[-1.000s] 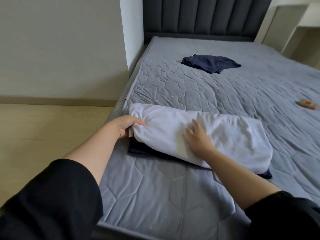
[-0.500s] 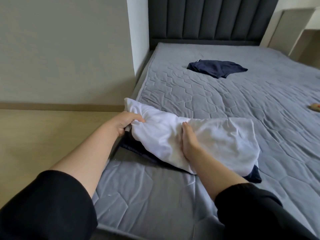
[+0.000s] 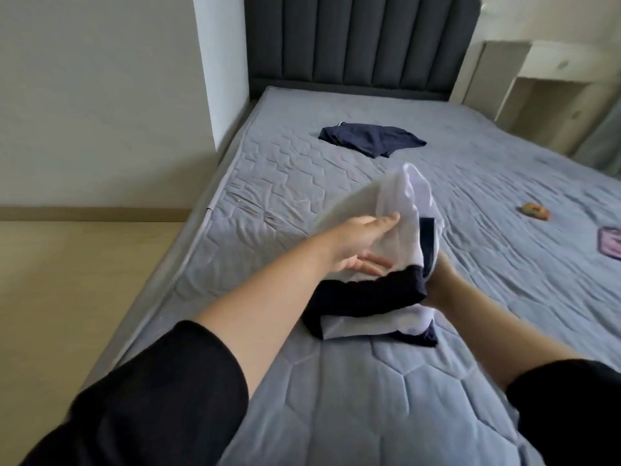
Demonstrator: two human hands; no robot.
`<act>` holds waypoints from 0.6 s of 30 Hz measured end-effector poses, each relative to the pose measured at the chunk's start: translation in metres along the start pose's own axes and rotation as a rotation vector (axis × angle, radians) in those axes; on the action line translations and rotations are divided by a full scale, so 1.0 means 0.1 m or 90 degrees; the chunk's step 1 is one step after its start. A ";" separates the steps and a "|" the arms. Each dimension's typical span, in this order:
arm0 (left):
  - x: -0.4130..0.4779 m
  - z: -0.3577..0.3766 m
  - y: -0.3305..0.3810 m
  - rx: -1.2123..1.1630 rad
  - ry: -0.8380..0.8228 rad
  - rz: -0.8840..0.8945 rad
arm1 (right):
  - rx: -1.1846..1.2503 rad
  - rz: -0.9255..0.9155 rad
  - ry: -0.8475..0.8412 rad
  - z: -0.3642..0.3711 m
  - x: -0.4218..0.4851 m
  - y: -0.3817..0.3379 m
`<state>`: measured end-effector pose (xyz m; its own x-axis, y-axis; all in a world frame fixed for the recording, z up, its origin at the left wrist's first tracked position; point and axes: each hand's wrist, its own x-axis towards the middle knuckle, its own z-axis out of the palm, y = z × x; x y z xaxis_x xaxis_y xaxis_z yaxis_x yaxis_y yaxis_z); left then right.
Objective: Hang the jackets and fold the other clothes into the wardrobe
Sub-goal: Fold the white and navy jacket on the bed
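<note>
Bed (image 3: 369,398), grey quilted mattress. White garment (image 3: 413,193) and dark garment (image 3: 363,294), partly folded together near the bed's front, one end raised. Navy garment (image 3: 369,139) lies apart, nearer the headboard. Left hand (image 3: 359,243) pinches the raised white fold. Right hand (image 3: 443,284) touches the bundle, its fingers hidden and its grip unclear.

Top (image 3: 396,210) is reading white, the folded garment (image 3: 363,294) under it navy. Far cloth (image 3: 371,139) is also showing navy. Mattress (image 3: 369,398) is showing grey-blue with hexagon quilting. Headboard (image 3: 356,38) is dark grey with vertical ribs. Sleeves (image 3: 151,398) are black, floor (image 3: 67,297) pale wood.
</note>
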<state>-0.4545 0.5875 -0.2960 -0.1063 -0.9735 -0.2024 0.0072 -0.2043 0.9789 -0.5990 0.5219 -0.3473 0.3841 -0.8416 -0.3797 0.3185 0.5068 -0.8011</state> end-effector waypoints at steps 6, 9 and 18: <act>0.31 -0.04 -0.51 0.650 0.360 0.209 | -0.026 0.053 -0.078 -0.50 -0.02 -0.16; 0.38 0.00 -0.77 0.865 0.241 0.084 | -0.185 0.066 -0.063 -0.42 -0.02 -0.21; 0.48 -0.07 -0.83 0.682 0.323 0.059 | -0.282 0.018 0.023 -0.34 -0.09 -0.17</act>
<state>-0.4530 0.5566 -0.3876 0.2577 -0.9589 0.1185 -0.8668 -0.1752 0.4669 -0.6377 0.5143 -0.3458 0.3538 -0.8386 -0.4142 -0.0966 0.4077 -0.9080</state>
